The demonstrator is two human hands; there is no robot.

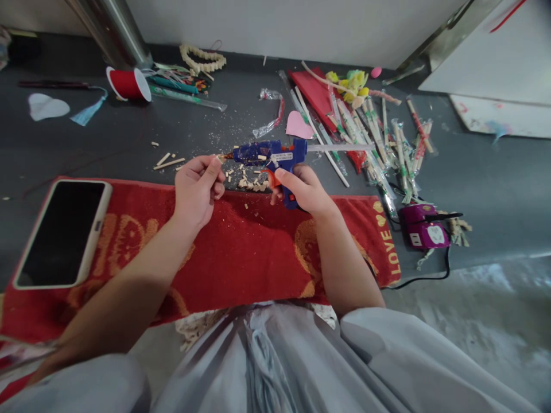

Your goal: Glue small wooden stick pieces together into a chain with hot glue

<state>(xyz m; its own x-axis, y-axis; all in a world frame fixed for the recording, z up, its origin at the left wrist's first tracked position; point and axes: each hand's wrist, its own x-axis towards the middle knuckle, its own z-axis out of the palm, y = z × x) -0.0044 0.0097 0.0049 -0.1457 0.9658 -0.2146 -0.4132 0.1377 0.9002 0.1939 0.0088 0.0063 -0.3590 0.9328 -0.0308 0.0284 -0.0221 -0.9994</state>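
Note:
My right hand [303, 186] is wrapped round the handle of a blue glue gun [262, 153], with fingers by its orange trigger. A clear glue stick [340, 147] juts out of the back of the gun. The gun's nozzle points left and meets the fingertips of my left hand [198, 186]. Those fingers are pinched on a small pale piece, too small to name, right at the nozzle tip. Beneath the gun lie several short wooden bits [252, 182] and crumbs. A red towel [249, 252] spreads under both wrists.
A phone [62, 232] rests on the towel's left end. Wrapped chopsticks [370, 140] are heaped at the right, near a purple box [424, 226] with a black cord. A red ribbon spool [128, 84] and a wooden-piece loop [201, 60] sit at the back left.

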